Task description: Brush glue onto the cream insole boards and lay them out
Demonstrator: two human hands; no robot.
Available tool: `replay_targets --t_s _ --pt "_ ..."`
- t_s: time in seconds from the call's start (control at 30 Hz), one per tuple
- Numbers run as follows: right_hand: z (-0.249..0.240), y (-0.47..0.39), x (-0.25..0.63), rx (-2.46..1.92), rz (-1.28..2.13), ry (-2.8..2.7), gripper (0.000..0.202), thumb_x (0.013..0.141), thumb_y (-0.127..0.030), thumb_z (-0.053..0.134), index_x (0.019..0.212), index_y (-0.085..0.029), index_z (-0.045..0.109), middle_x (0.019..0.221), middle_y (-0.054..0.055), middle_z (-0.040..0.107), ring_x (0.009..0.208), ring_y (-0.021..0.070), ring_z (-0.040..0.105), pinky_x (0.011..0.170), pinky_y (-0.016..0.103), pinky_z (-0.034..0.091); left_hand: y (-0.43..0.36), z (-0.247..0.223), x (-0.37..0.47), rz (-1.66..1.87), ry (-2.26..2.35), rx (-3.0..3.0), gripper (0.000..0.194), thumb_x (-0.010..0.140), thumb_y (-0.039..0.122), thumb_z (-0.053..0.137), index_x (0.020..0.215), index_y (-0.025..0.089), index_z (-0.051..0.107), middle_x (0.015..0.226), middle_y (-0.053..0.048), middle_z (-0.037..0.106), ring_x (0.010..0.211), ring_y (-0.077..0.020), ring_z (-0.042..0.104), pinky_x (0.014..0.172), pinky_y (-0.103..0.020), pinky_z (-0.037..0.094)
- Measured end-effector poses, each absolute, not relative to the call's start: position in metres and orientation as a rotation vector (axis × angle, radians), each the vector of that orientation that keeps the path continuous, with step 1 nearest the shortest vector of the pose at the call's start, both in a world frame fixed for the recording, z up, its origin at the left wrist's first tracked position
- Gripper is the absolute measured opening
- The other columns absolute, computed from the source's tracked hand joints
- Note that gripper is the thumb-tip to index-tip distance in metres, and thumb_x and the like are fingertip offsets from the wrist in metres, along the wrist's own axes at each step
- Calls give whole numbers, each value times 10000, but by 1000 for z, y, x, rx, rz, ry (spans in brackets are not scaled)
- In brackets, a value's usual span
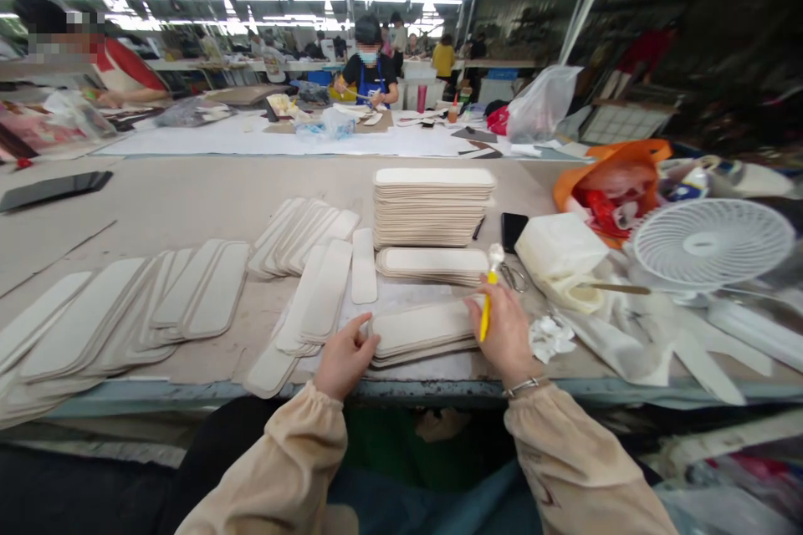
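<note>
Fingers [367,347] of the left hand [339,359] are curled, thumb and index slightly parted, at the left end of a low stack of rounded off-white panels [420,330]; whether they pinch its edge cannot be told. The right hand [505,330] is closed around a yellow-handled tool [485,313], pale tip pointing away from the wearer, and lies at the stack's opposite end. The stack rests near the table's front edge, its long axis running left to right between the hands and rising slightly towards the right in the view; neither hand is clearly nearer. Directly behind it lie a shorter stack [432,262] and a tall stack [432,221], limiting room on the far side. Overlapping loose panels [326,292] crowd the left hand, with a single panel [364,267] just behind its fingertips. Crumpled white scraps [552,338] lie beside the right wrist, scissors [517,277] beyond that hand, and a white fan [712,242] farther right.
</note>
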State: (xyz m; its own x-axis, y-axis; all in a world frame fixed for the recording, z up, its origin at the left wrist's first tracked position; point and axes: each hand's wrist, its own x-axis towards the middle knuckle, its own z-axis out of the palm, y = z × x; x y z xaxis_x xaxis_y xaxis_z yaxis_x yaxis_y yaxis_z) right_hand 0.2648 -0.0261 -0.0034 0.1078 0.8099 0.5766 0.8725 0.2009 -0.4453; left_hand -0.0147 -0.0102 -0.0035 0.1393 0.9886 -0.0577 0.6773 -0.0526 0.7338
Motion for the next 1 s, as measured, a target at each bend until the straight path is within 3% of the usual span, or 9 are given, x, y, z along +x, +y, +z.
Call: replay_targets --t_s 0.17,0.3,0.53,0.67,0.77,1.0 --pt "-2 -45 220 -1378 71 -2034 165 903 -272 557 1060 -222 567 1156 113 628 1219 262 508 1046 478 407 -7 -3 -16 578 1595 1809 595 805 496 485 1281 142 539 598 56 580 576 -156 558 634 -281 428" --pt "-9 -51 199 -1314 137 -2211 244 882 -376 612 1047 -200 575 1149 116 635 1260 249 480 1098 460 347 -3 -7 -18 550 1582 1828 657 779 563 476 1264 126 551 594 45 579 574 -168 558 616 -291 421" --pt "-15 -52 248 -1485 134 -2173 237 902 -367 589 1066 -201 554 1159 112 643 1251 254 494 1104 485 323 -2 -11 -22 531 1579 1821 694 777 598 465 1276 121 542 599 37 575 599 -182 564 633 -304 413" --pt "-26 -53 284 -1603 43 -2003 212 907 -294 567 1098 -206 538 1233 117 612 1252 297 491 1063 528 362 -2 -11 -20 544 1575 1820 686 780 588 472 1274 117 543 596 39 570 585 -180 561 619 -301 411" --pt "-33 -53 296 -1663 44 -1786 201 916 -254 515 1111 -203 512 1230 132 604 1185 287 547 974 481 457 -3 -10 -19 571 1584 1816 694 776 578 483 1280 105 538 588 42 568 573 -179 560 615 -301 415" --pt "-36 -48 293 -1763 177 -1518 213 900 -318 503 1088 -219 495 1076 94 655 948 269 649 814 407 509 -5 -12 -20 666 1565 1754 602 757 536 559 1212 144 589 622 35 593 583 -169 569 624 -295 430"
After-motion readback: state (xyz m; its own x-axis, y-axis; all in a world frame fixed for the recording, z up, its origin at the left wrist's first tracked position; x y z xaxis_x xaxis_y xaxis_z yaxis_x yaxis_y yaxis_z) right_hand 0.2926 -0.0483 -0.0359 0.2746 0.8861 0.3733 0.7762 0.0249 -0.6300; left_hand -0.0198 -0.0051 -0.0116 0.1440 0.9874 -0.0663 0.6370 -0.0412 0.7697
